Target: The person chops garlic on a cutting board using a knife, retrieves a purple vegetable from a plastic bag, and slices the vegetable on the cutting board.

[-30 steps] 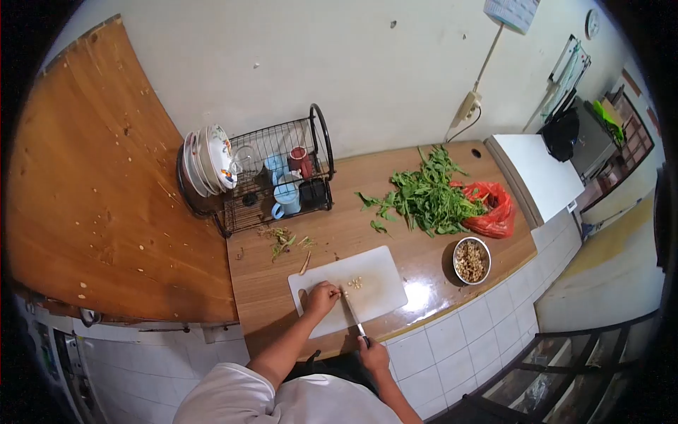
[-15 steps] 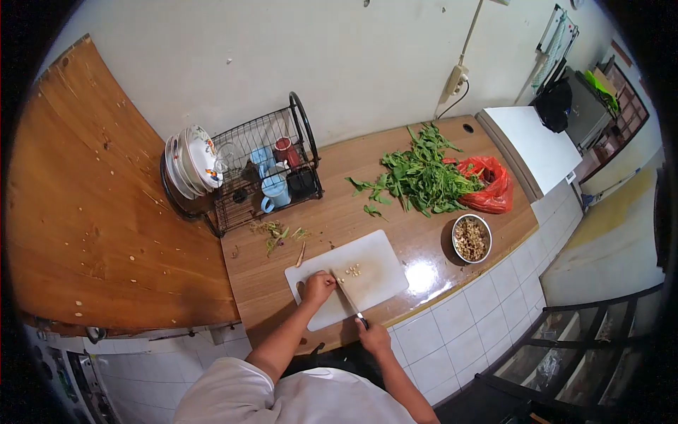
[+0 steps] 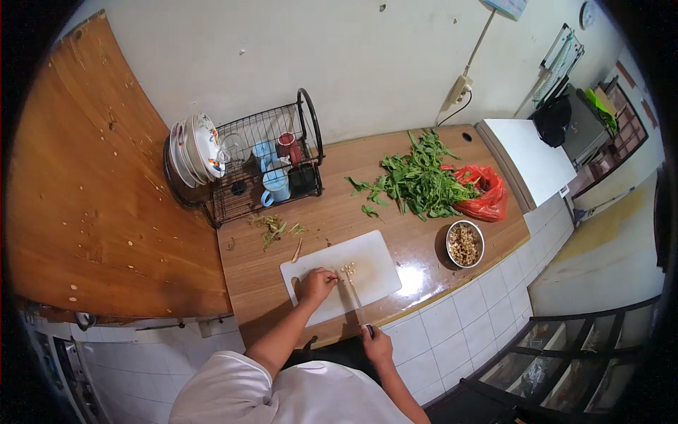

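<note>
A white cutting board (image 3: 379,263) lies on the wooden table. On it my left hand (image 3: 320,284) is closed with its fingertips pinched together; whatever they hold is too small to name. My right hand (image 3: 378,346) grips the dark handle of a kitchen knife (image 3: 357,300). Its blade slants across the board, with the tip beside my left fingertips. Small pale chopped pieces (image 3: 347,269) are gathered near the blade tip. Left of the board's top corner lies a thin brownish stalk (image 3: 296,249).
Trimmings (image 3: 272,230) lie behind the board, near a black dish rack (image 3: 233,200) with plates and mugs. Leafy greens (image 3: 424,180) and a red plastic bag (image 3: 487,201) sit at the back right. A bowl of brownish pieces (image 3: 465,244) stands near the table's right edge.
The knife tip has shifted slightly right, and my left hand has followed it a little. The pale pieces now lie closer to the blade. The whole view has shifted slightly.
</note>
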